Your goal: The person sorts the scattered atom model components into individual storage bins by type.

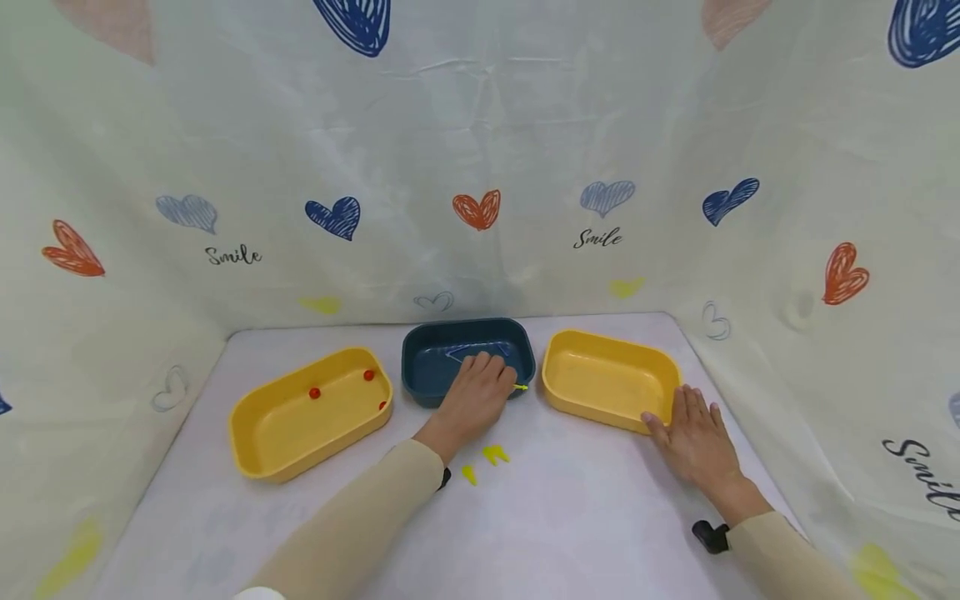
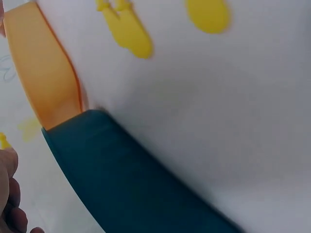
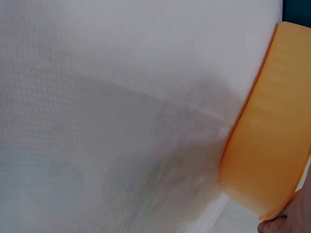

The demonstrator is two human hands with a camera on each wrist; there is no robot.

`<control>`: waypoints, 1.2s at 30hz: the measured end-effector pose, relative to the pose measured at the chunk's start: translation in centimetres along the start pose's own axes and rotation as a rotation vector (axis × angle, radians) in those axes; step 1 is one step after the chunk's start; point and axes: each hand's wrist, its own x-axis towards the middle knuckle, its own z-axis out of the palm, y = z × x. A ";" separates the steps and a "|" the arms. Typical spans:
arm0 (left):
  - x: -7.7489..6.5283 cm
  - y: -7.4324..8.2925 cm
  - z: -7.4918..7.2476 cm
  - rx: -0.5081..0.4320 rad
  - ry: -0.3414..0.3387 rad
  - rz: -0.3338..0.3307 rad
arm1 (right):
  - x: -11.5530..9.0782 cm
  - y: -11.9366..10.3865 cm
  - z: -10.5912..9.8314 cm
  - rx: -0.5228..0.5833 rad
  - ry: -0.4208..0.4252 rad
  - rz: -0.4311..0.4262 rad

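My left hand (image 1: 474,392) is above the near right part of a dark teal tray (image 1: 420,392) and pinches a small yellow plastic piece (image 1: 521,387); its end sticks out past the fingers, and the rest is hidden. In the left wrist view, the tip of that yellow piece (image 2: 4,141) shows at the thumb. Thin bluish lines are visible on the teal tray's floor. With its fingers straight, my right hand (image 1: 696,440) rests against the right end of a yellow tray (image 1: 600,375), the thumb at the near rim.
On the white tabletop, nearer me than the teal tray, lie a forked yellow piece (image 1: 495,454) and a rounded yellow piece (image 1: 468,475). To the left stands another yellow tray (image 1: 300,429) with red balls (image 1: 315,393) in it. A heart-printed cloth (image 1: 480,267) walls the back and sides.
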 end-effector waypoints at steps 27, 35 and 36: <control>9.8 6.2 4.5 0.054 -0.094 0.039 | 0.4 0.4 0.4 -0.038 -0.021 -0.002; 9.7 6.4 4.5 0.054 -0.079 0.065 | 0.4 0.5 0.4 -0.042 -0.025 0.008; 9.7 6.5 4.5 0.052 -0.092 0.067 | 0.3 0.5 0.4 -0.042 -0.025 0.009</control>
